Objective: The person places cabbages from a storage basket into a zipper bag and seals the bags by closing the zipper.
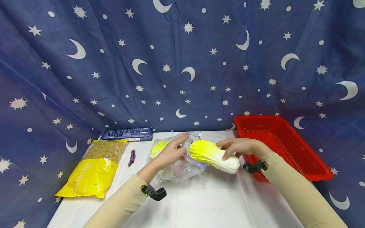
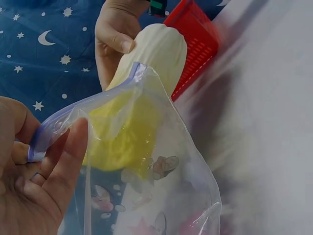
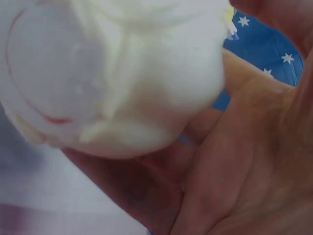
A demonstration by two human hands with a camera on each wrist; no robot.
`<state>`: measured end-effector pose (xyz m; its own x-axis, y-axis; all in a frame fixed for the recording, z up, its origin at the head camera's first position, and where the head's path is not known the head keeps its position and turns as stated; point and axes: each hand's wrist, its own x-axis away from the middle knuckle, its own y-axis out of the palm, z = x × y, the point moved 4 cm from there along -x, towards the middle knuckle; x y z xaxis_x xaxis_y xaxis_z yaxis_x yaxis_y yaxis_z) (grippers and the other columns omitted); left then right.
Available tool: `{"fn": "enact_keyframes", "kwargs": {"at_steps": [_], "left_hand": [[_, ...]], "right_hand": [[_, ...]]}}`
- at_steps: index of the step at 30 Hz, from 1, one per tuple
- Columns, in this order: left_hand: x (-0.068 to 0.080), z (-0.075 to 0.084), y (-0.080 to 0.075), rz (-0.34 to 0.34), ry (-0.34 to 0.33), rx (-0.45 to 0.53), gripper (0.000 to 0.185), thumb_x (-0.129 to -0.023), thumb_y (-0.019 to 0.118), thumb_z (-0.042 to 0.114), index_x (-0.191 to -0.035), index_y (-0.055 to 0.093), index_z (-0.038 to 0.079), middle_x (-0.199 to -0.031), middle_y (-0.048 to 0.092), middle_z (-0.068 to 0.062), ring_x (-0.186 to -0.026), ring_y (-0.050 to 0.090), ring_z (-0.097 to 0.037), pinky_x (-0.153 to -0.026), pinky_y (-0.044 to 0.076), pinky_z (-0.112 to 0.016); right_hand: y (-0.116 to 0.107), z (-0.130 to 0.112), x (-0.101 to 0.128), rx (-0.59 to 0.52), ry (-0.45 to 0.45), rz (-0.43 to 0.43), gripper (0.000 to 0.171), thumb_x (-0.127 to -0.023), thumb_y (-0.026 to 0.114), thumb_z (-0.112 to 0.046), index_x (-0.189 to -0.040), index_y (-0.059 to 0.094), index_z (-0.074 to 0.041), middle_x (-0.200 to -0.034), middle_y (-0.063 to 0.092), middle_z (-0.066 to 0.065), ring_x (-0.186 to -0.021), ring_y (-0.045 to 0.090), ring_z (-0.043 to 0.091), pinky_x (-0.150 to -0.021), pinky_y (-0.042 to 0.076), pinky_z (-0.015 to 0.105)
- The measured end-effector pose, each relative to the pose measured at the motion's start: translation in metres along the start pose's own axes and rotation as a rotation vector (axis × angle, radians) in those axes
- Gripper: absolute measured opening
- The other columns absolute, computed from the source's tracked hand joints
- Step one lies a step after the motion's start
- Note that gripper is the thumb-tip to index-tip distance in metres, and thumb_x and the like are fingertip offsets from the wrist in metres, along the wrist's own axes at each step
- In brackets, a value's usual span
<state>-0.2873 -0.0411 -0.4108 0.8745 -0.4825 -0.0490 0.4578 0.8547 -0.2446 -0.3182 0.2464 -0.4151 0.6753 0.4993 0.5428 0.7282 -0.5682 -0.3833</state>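
A: Where do we locate the elongated, yellow-and-white napa cabbage [image 1: 213,155]?

B: Just right of the clear plastic, purple-edged zip bag [image 1: 188,172], leafy end at its mouth; we cannot tell whether it is inside.

A: How are our hands set?

B: Our left hand [image 1: 169,155] pinches the bag's rim; our right hand [image 1: 246,147], half closed, grips the white base.

A: Handling?

B: We judge the cabbage light, fairly firm; hold the thick base. The film seems limp, slippery.

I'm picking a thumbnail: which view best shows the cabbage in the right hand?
The head view: the cabbage shows from yellow leaves to white base, little covered. The left wrist view shows its yellow end through the clear bag; the right wrist view shows mainly its white base, close and blurred.
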Motion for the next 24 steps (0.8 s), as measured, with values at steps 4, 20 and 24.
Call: {"fn": "enact_keyframes", "kwargs": {"at_steps": [4,20,24], "left_hand": [[-0.001,0.001,0.003,-0.01,0.009,-0.021,0.069,-0.092,0.05,0.002,-0.159,0.034,0.005,-0.169,0.022,-0.002,-0.07,0.065,-0.023,-0.073,0.064,-0.036],[-0.004,-0.004,0.016,-0.053,0.001,-0.069,0.07,-0.093,0.049,0.001,-0.16,0.03,0.004,-0.169,0.02,0.002,-0.07,0.056,-0.022,-0.073,0.064,-0.035],[-0.004,-0.004,0.018,-0.058,-0.003,-0.07,0.07,-0.093,0.049,0.001,-0.16,0.029,0.004,-0.17,0.018,0.002,-0.069,0.058,-0.022,-0.074,0.064,-0.035]], "right_hand": [[0.003,-0.007,0.0,0.056,0.021,0.009,0.078,-0.081,0.08,-0.032,-0.152,0.051,-0.018,-0.142,0.053,0.01,-0.113,0.057,0.029,-0.086,0.059,0.042],[0.019,-0.024,-0.01,-0.071,0.012,0.015,0.064,-0.091,0.072,-0.037,-0.146,0.055,-0.01,-0.111,0.067,0.013,-0.093,0.065,0.029,-0.072,0.062,0.04],[0.019,-0.023,-0.013,-0.187,-0.017,-0.014,0.055,-0.095,0.067,-0.037,-0.142,0.057,-0.009,-0.107,0.068,0.015,-0.09,0.067,0.029,-0.072,0.063,0.039]]}}
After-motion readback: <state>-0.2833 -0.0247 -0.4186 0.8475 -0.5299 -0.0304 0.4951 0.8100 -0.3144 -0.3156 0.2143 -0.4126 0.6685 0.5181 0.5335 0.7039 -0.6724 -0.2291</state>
